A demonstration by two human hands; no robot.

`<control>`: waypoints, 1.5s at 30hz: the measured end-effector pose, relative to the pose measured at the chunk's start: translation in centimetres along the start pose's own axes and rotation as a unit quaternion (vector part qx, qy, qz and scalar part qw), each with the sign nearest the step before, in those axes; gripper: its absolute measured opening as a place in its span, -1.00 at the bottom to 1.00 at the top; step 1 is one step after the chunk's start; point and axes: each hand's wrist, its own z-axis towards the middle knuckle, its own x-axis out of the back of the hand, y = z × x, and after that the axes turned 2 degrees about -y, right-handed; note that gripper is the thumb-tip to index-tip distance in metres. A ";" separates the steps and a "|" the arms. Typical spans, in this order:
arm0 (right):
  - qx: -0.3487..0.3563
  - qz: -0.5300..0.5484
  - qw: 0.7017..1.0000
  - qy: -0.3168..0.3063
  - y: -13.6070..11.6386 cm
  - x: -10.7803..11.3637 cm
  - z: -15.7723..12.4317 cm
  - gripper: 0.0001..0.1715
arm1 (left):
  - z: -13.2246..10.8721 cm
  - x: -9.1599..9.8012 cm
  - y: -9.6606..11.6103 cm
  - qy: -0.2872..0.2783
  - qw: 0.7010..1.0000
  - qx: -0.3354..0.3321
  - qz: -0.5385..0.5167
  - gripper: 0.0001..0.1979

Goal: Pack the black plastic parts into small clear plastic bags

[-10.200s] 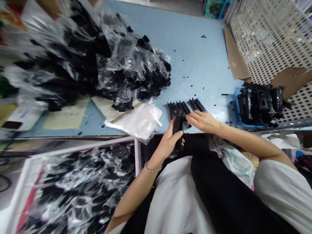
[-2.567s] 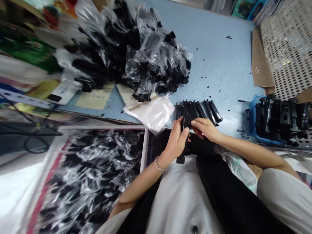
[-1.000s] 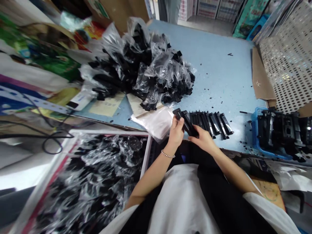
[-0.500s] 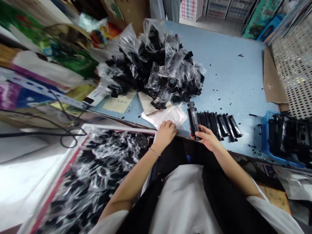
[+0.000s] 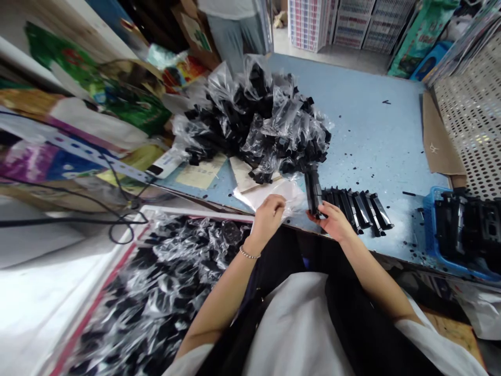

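My right hand (image 5: 332, 222) grips the lower end of a long black plastic part (image 5: 313, 188), which stands almost upright over the table's front edge. Beside it lies a row of similar black parts (image 5: 362, 209), side by side. My left hand (image 5: 269, 216), with a beaded bracelet at the wrist, is closed in a pinch at a clear plastic bag (image 5: 293, 196) from the flat stack by the edge. The bag's edge between the fingers is partly hidden. Behind both hands rises a heap of bagged black parts (image 5: 250, 120).
A blue basket (image 5: 432, 219) of black parts stands at the right. Below left, a large bin (image 5: 156, 292) holds many bagged parts. Cardboard (image 5: 440, 141) lies near a perforated panel (image 5: 473, 104). Black cables (image 5: 78, 222) hang at the left. A person (image 5: 235, 31) stands beyond the table.
My left hand has gone from resting with fingers on the bag stack to a pinch, raising a bag's edge. My right hand still holds the black part. The view has shifted slightly.
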 end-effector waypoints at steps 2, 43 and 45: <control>0.010 -0.013 1.000 0.016 -1.2 0.7 -0.1 -0.61 | -0.1 0.3 0.3 -0.045 0.989 -0.097 0.100 -0.78; 0.188 -0.337 0.921 0.049 -1.4 1.8 -5.1 -0.56 | 0.6 -5.1 6.2 -0.144 0.968 -0.204 0.022 -0.51; 0.186 -0.359 0.913 0.048 -1.3 1.8 -5.5 -0.50 | 0.8 -5.4 6.1 -0.129 0.972 -0.199 0.000 -0.61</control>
